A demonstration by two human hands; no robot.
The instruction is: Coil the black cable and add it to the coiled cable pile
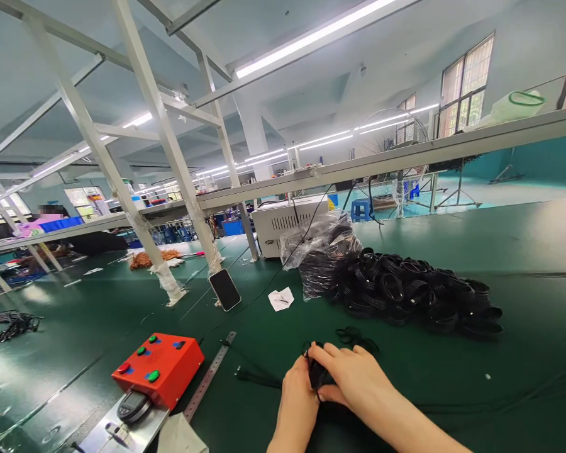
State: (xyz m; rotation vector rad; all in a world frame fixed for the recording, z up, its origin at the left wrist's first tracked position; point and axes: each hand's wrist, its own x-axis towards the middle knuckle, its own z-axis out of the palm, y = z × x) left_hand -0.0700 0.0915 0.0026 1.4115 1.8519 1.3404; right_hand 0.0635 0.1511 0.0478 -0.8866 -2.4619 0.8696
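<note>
Green tabletop [238, 421] lies under the left hand [298, 391] and right hand [351, 372], which together grip a black cable bundle [317, 375], seemingly part-wound with loose ends [257, 378] toward nine o'clock, while a heap of coiled cables [417, 292], apparently finished, sits at two o'clock from them.

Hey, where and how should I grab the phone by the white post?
Probably pinch the phone by its two long edges, coming from the front right: it sits tilted, screen facing out, those edges look free, and the white post stands right behind its top.
</note>
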